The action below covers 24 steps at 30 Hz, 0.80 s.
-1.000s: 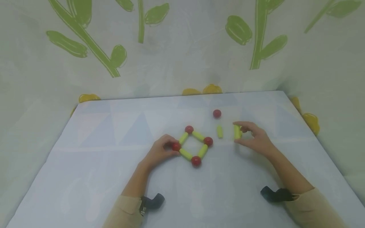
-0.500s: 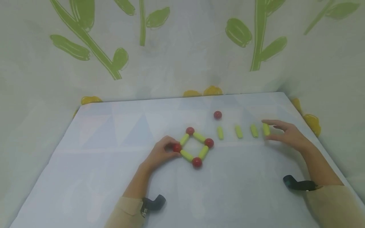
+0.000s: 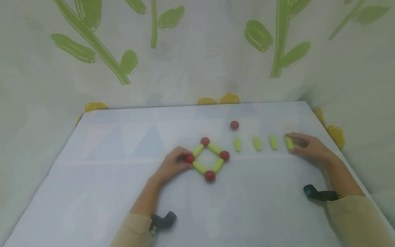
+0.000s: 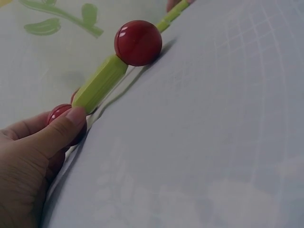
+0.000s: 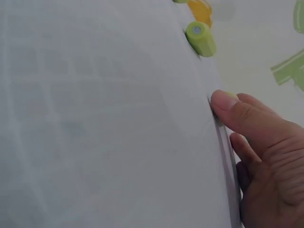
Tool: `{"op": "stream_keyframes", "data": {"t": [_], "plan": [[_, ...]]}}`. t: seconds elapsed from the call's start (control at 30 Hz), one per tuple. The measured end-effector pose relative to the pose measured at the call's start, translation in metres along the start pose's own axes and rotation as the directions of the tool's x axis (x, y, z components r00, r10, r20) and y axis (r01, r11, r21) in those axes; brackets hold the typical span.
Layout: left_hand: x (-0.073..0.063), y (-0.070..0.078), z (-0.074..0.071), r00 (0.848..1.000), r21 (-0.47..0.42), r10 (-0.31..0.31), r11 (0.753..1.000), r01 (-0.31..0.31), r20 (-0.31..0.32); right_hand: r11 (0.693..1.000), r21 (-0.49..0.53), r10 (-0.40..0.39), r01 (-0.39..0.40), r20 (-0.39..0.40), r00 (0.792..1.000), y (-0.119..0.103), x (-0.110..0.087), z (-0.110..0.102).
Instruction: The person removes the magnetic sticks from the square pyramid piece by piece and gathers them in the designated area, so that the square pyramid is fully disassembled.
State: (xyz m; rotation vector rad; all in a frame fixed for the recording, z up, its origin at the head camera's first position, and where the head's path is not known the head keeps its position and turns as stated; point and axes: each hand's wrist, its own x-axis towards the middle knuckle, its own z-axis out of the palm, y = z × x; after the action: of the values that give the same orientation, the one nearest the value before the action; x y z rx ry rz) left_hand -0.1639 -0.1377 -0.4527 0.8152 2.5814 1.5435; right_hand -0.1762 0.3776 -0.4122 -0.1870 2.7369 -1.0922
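L hand (image 3: 172, 162), thumb & fingers curled, grips a glossy red ball (image 3: 189, 159), the L corner of a diamond-shaped frame (image 3: 215, 149) lying on the pale blue-white, triangle-patterned tabletop (image 3: 247, 195). Frame = 4 glossy red balls, 1 per corner, joined by 4 yellow-green faceted rods; near corner ball (image 3: 210, 176) sits closest to the person. In L wrist view the thumb presses the gripped ball right by the end of a connecting rod (image 4: 100, 84).

R hand (image 3: 310, 148) pinches a loose yellow-green rod (image 3: 289, 143) btwn thumb (near end) & finger (far end), at the R end of a spaced row. R wrist view mostly hides that rod behind the thumb, so can't tell if it's fully resting on the table. Other 3 in the row, L to R: first rod (image 3: 237, 144), second rod (image 3: 257, 143), third rod (image 3: 273, 142), all lying apart, R of the frame. Spare glossy red ball (image 3: 234, 125) lies beyond the first rod, not touching it.

Beige sleeves (image 3: 355, 216), black wrist cams (image 3: 165, 219) on both arms. Behind: pale backdrop (image 3: 197, 65) w/ green stems & leaves.
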Motion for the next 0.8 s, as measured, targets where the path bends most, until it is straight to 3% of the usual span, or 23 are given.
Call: {"op": "stream_keyframes", "data": {"t": [0.2, 0.33, 0.5, 0.67, 0.8], "plan": [[-0.001, -0.003, 0.000, 1.000, -0.004, -0.003, 1.000, 0.003, -0.008, 1.000, -0.010, 0.013, -0.013, -0.011, 1.000, 0.001, -0.002, 0.001], [0.000, -0.003, 0.001, 1.000, 0.000, -0.004, 1.000, 0.004, -0.008, 0.999, -0.019, 0.046, -0.048, -0.082, 0.996, 0.003, -0.009, 0.008], [0.000, 0.000, 0.001, 1.000, 0.023, -0.006, 1.000, 0.006, -0.014, 0.993, 0.043, 0.115, -0.108, -0.191, 0.975, -0.006, -0.025, 0.020], [0.000, 0.002, 0.000, 1.000, 0.038, 0.004, 0.999, -0.003, -0.028, 0.998, 0.040, 0.054, -0.043, -0.326, 0.944, -0.029, -0.035, 0.032], [0.000, 0.002, 0.001, 0.999, 0.028, 0.011, 1.000, -0.010, -0.031, 0.998, 0.016, -0.045, 0.058, -0.430, 0.902, -0.052, -0.036, 0.047]]}}
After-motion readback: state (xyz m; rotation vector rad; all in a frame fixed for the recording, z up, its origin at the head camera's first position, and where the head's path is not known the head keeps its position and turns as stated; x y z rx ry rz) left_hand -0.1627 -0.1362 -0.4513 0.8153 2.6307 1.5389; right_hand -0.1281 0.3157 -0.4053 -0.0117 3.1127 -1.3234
